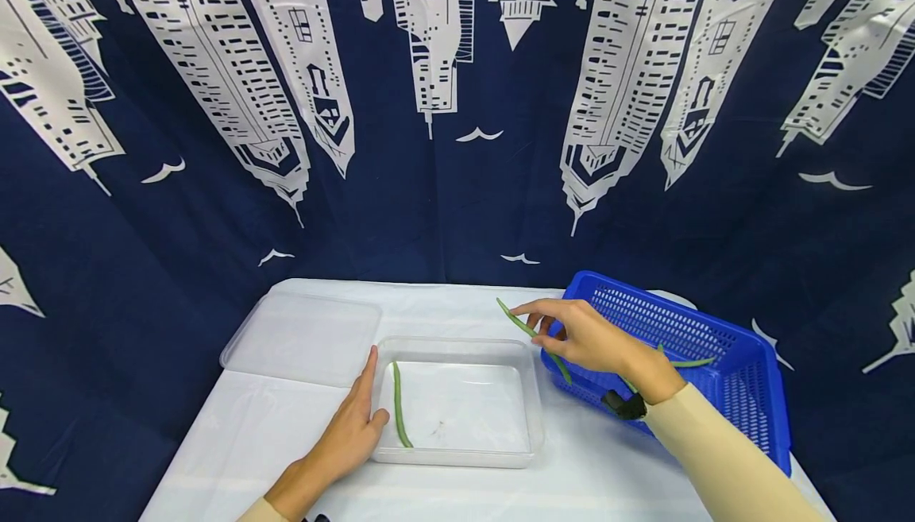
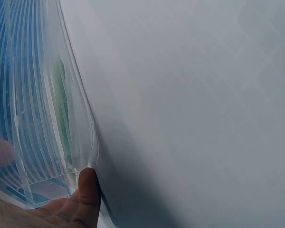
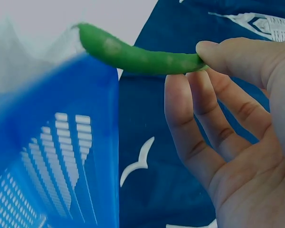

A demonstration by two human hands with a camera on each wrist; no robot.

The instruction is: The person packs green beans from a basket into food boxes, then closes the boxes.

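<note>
My right hand (image 1: 589, 335) pinches a green bean (image 1: 516, 319) between thumb and fingertips, over the near-left rim of a blue plastic basket (image 1: 768, 395). In the right wrist view this green bean (image 3: 142, 59) sticks out past the thumb, above the basket's edge. My left hand (image 1: 350, 431) rests along the left side of a clear plastic container (image 1: 493, 459), fingers straight against its wall and thumb over the rim. Inside it, near that wall, lies another green bean (image 1: 399, 407). Through the wall, the left wrist view shows a blurred green bean (image 2: 61, 109).
Several more beans (image 1: 693, 362) lie in the basket, partly hidden by my right wrist. A flat clear lid (image 1: 307, 335) lies on the white table (image 1: 236, 442), left of the container. Behind the table hangs a dark blue cloth (image 1: 400, 212) with white buildings and birds.
</note>
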